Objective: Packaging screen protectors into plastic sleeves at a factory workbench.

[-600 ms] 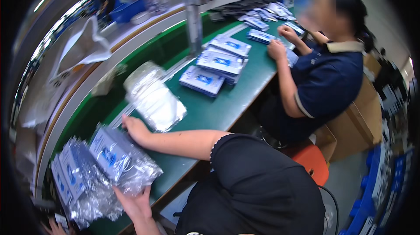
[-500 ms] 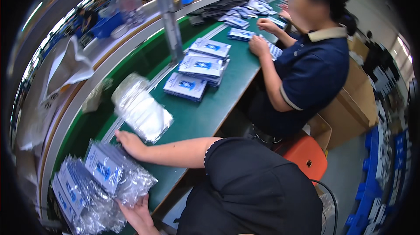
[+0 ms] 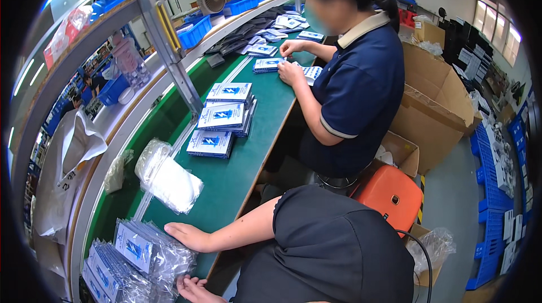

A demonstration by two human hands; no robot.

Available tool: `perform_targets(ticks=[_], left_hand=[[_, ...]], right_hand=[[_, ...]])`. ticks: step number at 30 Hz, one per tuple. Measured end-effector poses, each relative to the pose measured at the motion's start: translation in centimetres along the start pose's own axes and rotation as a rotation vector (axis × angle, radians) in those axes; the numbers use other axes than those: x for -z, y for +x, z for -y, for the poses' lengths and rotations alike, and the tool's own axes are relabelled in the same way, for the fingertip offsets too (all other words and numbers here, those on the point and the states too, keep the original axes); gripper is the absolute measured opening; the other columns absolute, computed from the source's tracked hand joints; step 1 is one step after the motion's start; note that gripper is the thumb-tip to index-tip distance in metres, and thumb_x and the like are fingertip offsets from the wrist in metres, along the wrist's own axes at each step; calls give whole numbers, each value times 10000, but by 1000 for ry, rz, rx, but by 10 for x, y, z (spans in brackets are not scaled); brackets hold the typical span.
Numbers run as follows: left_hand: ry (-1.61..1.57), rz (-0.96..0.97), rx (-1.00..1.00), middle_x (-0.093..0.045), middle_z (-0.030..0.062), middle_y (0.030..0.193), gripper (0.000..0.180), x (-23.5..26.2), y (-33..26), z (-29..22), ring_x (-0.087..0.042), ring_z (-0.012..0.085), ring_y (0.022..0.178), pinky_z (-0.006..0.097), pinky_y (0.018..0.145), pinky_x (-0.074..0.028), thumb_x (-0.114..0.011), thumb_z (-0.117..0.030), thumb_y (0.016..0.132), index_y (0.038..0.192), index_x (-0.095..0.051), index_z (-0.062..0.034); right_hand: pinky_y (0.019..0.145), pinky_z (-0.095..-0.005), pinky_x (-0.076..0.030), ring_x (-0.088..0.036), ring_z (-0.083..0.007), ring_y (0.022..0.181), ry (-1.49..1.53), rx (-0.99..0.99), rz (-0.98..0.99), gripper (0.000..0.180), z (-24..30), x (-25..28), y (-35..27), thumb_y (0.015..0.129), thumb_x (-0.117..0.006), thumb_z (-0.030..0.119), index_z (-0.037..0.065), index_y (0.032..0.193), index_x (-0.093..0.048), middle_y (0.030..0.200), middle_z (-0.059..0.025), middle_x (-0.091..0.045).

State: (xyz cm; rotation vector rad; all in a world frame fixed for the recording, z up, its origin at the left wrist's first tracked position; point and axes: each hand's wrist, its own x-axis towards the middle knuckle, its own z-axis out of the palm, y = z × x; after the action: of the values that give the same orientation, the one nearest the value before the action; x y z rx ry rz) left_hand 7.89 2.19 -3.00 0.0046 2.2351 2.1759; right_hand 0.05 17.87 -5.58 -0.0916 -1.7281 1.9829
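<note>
1. We have bagged packs [image 3: 134, 247] at the lower left of the bench [image 3: 228, 185], standing on edge in a leaning row, clear film trailing toward the person. A second row [image 3: 101, 273] stands just beside, on the left.
2. Right hand [image 3: 189, 237]: fingers laid out fairly straight, palm down, along the film on the packs' right side. We see no clenching; it seems to steady rather than grip.
3. Left hand [image 3: 196, 290]: low, fingers a little bent at the film's loose ends. We can't tell whether it pinches any.
4. For good handling, we'd press evenly from both sides so the row squares up without fanning out.
5. Film looks slippery and crumpled; we'd gather loose ends first, then take the packs by their firm part, since pulling on film alone could slide or tear a bag.
6. We'd keep the two rows apart so their bags don't snag.
7. Clear sleeves [image 3: 172, 181] lie flat just above the right hand; we'd keep that elbow and wrist off them. Unbagged stacks [image 3: 217, 118] sit farther along, toward a co-worker [image 3: 361, 80].
</note>
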Motion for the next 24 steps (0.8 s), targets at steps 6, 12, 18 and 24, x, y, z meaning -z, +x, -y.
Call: perform_targets(ticks=[6,12,18,24], left_hand=[[-92,414,83,-489,-17,744,186,-24,-20,18,-412,48,580,196,494,-341,-532,-214,965,1042,-557,-46],[323,662,-755,-627,131,816,90,-61,-24,-28,-613,221,726,304,679,-482,-584,-26,887,925,-636,36],[377,536,-905,-588,134,966,118,-103,15,-33,-552,303,930,383,839,-435,-553,-29,879,975,-620,-11],[489,457,-906,-576,126,974,142,-134,61,-33,-544,313,953,409,831,-432,-570,-69,861,987,-606,-13]], right_hand=[[819,-385,-483,-611,-316,909,-218,130,19,290,3,34,-17,898,-596,250,-19,1005,-599,973,-192,-620],[750,-306,-494,-602,-161,859,-337,28,217,248,33,86,-39,902,-600,202,10,1054,-637,984,-98,-619],[763,-278,-490,-616,-149,841,-287,0,243,203,39,124,-38,950,-537,153,-7,1015,-643,920,-65,-657],[607,-200,-441,-570,-60,701,-125,-82,-125,185,91,163,6,958,-534,171,24,985,-644,847,-17,-649]])
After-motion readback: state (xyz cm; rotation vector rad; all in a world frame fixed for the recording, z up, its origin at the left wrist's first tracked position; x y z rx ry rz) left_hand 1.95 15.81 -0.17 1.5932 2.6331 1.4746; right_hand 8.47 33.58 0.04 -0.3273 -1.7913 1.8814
